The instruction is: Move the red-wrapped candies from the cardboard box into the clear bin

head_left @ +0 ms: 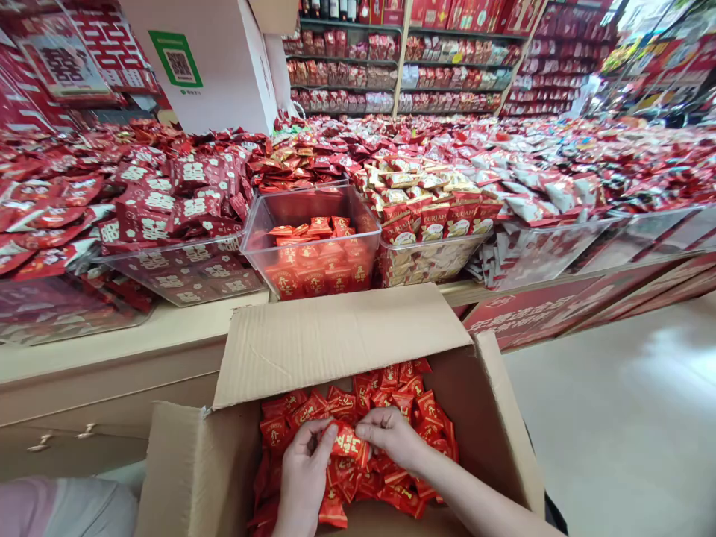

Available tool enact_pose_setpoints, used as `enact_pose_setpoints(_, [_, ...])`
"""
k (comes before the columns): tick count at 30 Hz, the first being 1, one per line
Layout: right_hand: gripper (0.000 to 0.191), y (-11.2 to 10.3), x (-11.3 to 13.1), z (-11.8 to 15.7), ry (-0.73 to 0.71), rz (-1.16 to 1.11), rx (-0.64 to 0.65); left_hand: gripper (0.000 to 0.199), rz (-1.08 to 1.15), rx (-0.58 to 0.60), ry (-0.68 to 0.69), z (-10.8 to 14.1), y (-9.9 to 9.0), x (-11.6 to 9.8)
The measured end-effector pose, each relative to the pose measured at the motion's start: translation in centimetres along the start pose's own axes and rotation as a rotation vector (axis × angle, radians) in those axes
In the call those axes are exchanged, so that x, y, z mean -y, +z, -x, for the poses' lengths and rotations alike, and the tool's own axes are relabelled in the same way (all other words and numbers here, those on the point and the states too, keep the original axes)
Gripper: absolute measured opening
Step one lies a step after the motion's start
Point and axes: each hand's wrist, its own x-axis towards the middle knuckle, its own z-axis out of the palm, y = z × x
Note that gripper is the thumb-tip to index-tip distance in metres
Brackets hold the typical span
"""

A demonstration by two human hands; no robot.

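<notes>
Between my two hands is a small red candy packet (347, 441) with gold characters. My left hand (306, 464) pinches its left end, thumb on top. At the opposite end, the thumb and fingertips of my right hand (391, 438) close on the packet. Both hands are over an opened cardboard box (341, 332), whose flaps are folded outward. Many more red candy packets (428, 421) of the same look lie loose inside it. Beyond the far flap stands a clear plastic bin (310, 205), partly filled with similar red packets in rows.
Heaped clear bins line the counter: dark red packets (190, 201) left, durian packets (433, 220) right. A white pillar (206, 82) bears a QR code sign (177, 61). Stocked shelves (347, 74) stand behind. Drawers (106, 395) are at left, pale floor (620, 403) at right.
</notes>
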Motion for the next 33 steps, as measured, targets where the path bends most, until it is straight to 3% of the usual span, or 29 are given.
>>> enact_pose_setpoints(9, [0.045,0.3,-0.2,-0.2,0.032,0.004,-0.022,0.032,-0.038,-0.01,0.014,-0.2,-0.2,0.3])
enact_pose_setpoints(33, [0.041,0.1,-1.1,-0.6,0.048,0.035,0.011,0.027,-0.073,0.018,0.061,-0.8,-0.3,0.8])
